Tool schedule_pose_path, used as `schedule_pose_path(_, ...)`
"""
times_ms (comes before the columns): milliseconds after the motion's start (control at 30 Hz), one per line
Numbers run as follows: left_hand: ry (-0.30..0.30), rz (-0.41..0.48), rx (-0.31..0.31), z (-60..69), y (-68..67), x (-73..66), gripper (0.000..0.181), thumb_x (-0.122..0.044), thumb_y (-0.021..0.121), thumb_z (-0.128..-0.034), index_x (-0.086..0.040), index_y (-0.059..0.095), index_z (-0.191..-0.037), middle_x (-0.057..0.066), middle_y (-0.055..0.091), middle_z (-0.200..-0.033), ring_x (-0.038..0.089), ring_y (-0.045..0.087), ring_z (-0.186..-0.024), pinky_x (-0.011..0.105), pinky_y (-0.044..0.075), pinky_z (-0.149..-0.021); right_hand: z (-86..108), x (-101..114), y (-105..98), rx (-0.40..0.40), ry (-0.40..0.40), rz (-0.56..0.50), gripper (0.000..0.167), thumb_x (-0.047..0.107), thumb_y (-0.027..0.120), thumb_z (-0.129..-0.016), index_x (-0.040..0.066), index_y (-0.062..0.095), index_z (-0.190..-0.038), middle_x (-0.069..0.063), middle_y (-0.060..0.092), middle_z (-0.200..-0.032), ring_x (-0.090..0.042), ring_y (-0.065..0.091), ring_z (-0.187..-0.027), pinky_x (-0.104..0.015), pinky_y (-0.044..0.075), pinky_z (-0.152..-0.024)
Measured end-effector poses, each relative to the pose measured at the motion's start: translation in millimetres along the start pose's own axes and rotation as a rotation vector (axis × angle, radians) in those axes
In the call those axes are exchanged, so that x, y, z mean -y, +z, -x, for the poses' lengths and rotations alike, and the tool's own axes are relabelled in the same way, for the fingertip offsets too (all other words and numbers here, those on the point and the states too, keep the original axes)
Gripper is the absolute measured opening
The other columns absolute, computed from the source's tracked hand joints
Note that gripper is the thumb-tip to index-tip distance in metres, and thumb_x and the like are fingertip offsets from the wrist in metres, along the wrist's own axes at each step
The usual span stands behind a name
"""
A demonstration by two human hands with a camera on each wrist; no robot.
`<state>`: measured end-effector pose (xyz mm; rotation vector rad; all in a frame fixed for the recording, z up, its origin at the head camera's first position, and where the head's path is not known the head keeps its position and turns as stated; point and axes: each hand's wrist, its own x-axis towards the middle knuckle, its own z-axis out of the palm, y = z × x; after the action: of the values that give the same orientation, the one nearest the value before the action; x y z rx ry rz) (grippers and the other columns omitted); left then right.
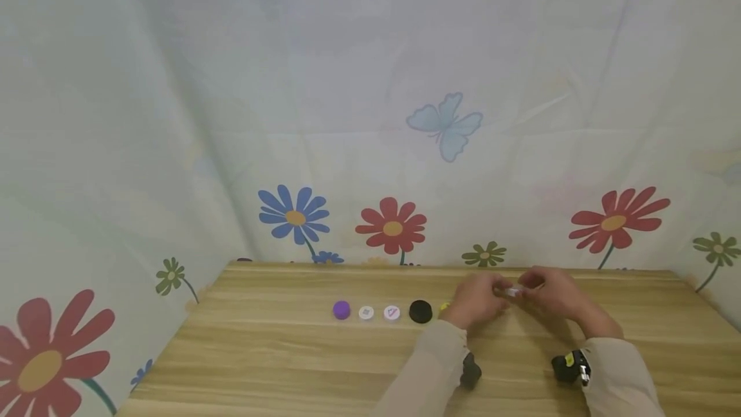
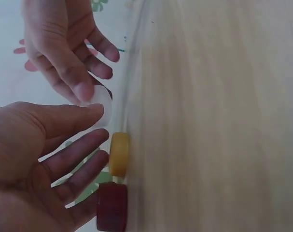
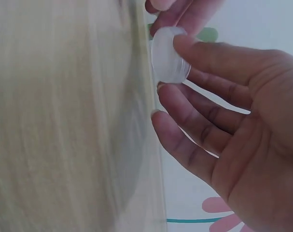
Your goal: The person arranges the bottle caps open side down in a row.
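Between my two hands is a small white translucent bottle cap (image 3: pixel 170 55), held above the table. My left hand (image 1: pixel 477 299) pinches one side of it, thumb on the rim; its other fingers stretch out loosely. On the other side my right hand (image 1: pixel 552 291) pinches the cap with thumb and fingertips. A yellow cap (image 2: pixel 119 154) and a dark red cap (image 2: pixel 112 207) stand on the table close to the left fingers; in the head view the left hand hides most of them.
Left of the hands a row of caps lies on the wooden table (image 1: pixel 278 352): a purple cap (image 1: pixel 341 310), a white cap (image 1: pixel 366 313), another white cap (image 1: pixel 392 313) and a black cap (image 1: pixel 420 311). A flower-printed curtain (image 1: pixel 347 147) hangs behind the table's far edge.
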<state>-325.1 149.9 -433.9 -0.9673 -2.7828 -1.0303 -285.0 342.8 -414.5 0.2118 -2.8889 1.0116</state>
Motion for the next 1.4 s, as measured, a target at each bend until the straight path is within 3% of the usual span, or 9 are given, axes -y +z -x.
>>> schedule_pose_path(167, -0.006, 0.082, -0.104, 2.1, -3.6, 4.8, 0.019, -0.015, 0.086, -0.0886, -0.018, 0.084, -0.107, -0.011, 0.078, -0.096, -0.002, 0.065, -0.085, 0.014, 0.047, -0.074, 1.0, 7.7, -1.6, 0.019, -0.005, -0.015, 0.017, 0.015, 0.074, -0.1, -0.001, 0.073, -0.106, -0.011, 0.072, -0.099, -0.024, 0.063, -0.086, -0.039, 0.055, -0.072)
schedule_pose_path(333, -0.034, 0.11, -0.169, 3.1, -8.1, 8.5, 0.009, -0.018, 0.085, -0.0916, -0.021, 0.083, -0.1, -0.015, 0.074, -0.085, -0.004, 0.06, -0.076, 0.016, 0.045, -0.072, 1.4, 12.5, -1.7, 0.055, 0.01, -0.107, 0.023, 0.022, 0.07, -0.104, -0.001, 0.072, -0.108, -0.01, 0.071, -0.099, -0.024, 0.064, -0.086, -0.038, 0.057, -0.072)
schedule_pose_path(500, -0.073, 0.124, -0.166, 5.0, -11.5, 8.1, 0.008, -0.023, 0.086, -0.0923, -0.021, 0.082, -0.099, -0.017, 0.072, -0.083, -0.003, 0.058, -0.073, 0.019, 0.045, -0.072, 2.2, 12.8, -2.4, 0.064, 0.019, -0.152, 0.028, 0.024, 0.068, -0.106, -0.003, 0.071, -0.112, -0.013, 0.072, -0.105, -0.026, 0.069, -0.09, -0.04, 0.061, -0.076)
schedule_pose_path(733, -0.077, 0.125, -0.172, 7.2, -11.9, 7.4, 0.008, -0.024, 0.085, -0.0927, -0.019, 0.082, -0.098, -0.016, 0.073, -0.086, -0.004, 0.059, -0.078, 0.019, 0.047, -0.076, 3.3, 11.3, -3.1, 0.067, -0.003, -0.176, 0.019, 0.013, 0.072, -0.102, -0.004, 0.07, -0.111, -0.011, 0.07, -0.104, -0.026, 0.067, -0.093, -0.044, 0.062, -0.078)
schedule_pose_path(1067, 0.003, 0.132, -0.136, 9.9, -14.8, 7.9, 0.028, -0.013, 0.084, -0.0914, -0.021, 0.081, -0.118, -0.011, 0.077, -0.089, -0.007, 0.062, -0.073, 0.015, 0.046, -0.07, 3.8, 10.3, -2.4, 0.061, -0.025, -0.207, 0.021, 0.007, 0.069, -0.103, -0.01, 0.067, -0.114, -0.011, 0.072, -0.099, -0.028, 0.069, -0.086, -0.039, 0.062, -0.074)
schedule_pose_path(1400, 0.002, 0.11, -0.1, 11.5, -16.7, 7.9, 0.031, -0.013, 0.088, -0.0887, -0.021, 0.08, -0.118, -0.014, 0.073, -0.081, -0.008, 0.058, -0.068, 0.014, 0.043, -0.066, 5.6, 13.3, -3.1, 0.071, -0.056, -0.243, 0.024, 0.007, 0.069, -0.102, -0.011, 0.066, -0.119, -0.014, 0.073, -0.097, -0.028, 0.068, -0.081, -0.038, 0.062, -0.071)
